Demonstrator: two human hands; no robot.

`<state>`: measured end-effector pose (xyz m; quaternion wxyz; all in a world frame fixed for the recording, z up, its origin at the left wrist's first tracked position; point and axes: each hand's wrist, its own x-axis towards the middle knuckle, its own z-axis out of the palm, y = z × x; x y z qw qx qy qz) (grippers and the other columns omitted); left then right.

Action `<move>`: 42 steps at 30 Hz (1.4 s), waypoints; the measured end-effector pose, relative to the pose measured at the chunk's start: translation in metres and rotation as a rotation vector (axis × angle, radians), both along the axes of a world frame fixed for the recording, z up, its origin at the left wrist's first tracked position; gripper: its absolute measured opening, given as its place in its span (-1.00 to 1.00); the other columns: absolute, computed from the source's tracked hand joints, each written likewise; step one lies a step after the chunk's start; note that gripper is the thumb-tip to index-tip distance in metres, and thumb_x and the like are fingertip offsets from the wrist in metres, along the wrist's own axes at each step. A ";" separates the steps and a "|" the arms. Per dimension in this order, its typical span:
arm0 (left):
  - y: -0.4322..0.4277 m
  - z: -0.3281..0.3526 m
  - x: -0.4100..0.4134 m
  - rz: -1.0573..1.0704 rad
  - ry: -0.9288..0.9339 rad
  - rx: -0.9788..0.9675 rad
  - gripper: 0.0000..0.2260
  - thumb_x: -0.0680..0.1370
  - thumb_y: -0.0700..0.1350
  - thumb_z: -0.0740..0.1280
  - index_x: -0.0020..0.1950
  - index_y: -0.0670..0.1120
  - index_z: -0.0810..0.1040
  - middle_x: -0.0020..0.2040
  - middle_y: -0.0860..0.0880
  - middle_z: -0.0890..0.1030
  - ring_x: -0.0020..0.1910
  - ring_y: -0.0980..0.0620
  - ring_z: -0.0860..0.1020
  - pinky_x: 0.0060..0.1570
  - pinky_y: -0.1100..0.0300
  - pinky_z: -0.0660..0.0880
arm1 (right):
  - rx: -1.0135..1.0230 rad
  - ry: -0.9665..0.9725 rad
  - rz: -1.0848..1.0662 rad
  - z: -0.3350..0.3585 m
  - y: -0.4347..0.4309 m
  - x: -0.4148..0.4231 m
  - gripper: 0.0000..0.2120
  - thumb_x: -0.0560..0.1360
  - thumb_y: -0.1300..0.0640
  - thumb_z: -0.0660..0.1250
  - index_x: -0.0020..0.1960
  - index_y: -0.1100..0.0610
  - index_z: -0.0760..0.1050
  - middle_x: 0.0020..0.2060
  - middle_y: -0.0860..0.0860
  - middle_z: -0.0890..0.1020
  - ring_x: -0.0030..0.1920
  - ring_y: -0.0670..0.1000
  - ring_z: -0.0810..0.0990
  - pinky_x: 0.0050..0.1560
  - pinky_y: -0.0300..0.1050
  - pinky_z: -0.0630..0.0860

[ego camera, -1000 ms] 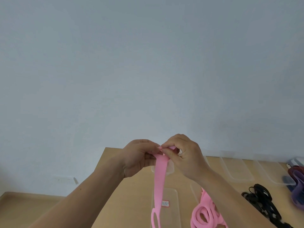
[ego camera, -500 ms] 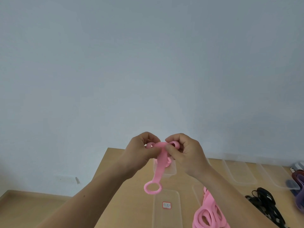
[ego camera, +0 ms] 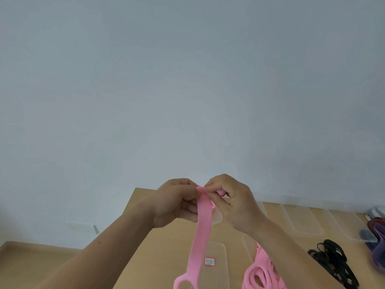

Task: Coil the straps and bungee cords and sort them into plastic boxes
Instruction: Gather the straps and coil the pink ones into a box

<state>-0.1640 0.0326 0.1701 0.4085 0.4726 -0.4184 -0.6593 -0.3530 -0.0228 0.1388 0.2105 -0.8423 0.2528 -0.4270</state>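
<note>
A flat pink strap (ego camera: 200, 232) hangs straight down from my two hands, its ring end low near the frame's bottom edge. My left hand (ego camera: 177, 201) and my right hand (ego camera: 231, 203) are raised together above the wooden table (ego camera: 143, 243), both pinching the strap's top end between fingers and thumb. A small rolled part of the strap shows under my right fingers. Below the hanging strap lies a clear plastic box (ego camera: 216, 265) with a red-edged label. A pile of pink straps (ego camera: 262, 272) lies right of it, partly hidden by my right forearm.
More clear plastic boxes (ego camera: 302, 220) line the table's far edge against the pale wall. Black cords (ego camera: 331, 259) lie at the right, and purple and dark red straps (ego camera: 377, 236) at the far right edge. The table's left edge drops to the floor.
The strap hung long, was gathered up short half a second ago, and now hangs long again with its ring end low. My hands stayed together at the same height.
</note>
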 end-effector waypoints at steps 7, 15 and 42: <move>-0.005 -0.004 -0.005 0.121 0.142 0.045 -0.87 0.58 -0.27 0.31 0.06 -0.33 0.54 -0.18 -0.25 0.64 -0.16 -0.17 0.68 -0.14 0.02 0.65 | -0.068 0.004 0.039 -0.004 -0.004 -0.002 -0.77 0.48 0.40 0.37 -0.08 0.08 0.60 -0.03 -0.05 0.62 -0.10 -0.11 0.61 -0.16 -0.11 0.58; -0.005 -0.009 -0.003 0.215 0.005 -0.183 -0.86 0.49 -0.37 0.43 -0.01 -0.29 0.53 -0.07 -0.36 0.66 -0.18 -0.21 0.69 -0.18 0.08 0.62 | 0.374 -0.149 0.101 -0.001 -0.004 0.000 -0.84 0.44 0.04 0.37 0.01 -0.01 0.60 -0.07 -0.08 0.64 -0.07 0.01 0.63 -0.10 -0.08 0.59; 0.000 -0.010 0.004 -0.001 0.155 0.009 -0.74 0.43 -0.32 0.40 0.09 -0.25 0.48 -0.06 -0.25 0.69 -0.07 -0.17 0.70 -0.14 0.07 0.62 | 0.322 -0.036 -0.009 0.000 -0.002 0.003 -0.77 0.48 0.11 0.47 -0.08 -0.24 0.60 -0.19 -0.18 0.66 -0.19 -0.10 0.61 -0.17 -0.30 0.51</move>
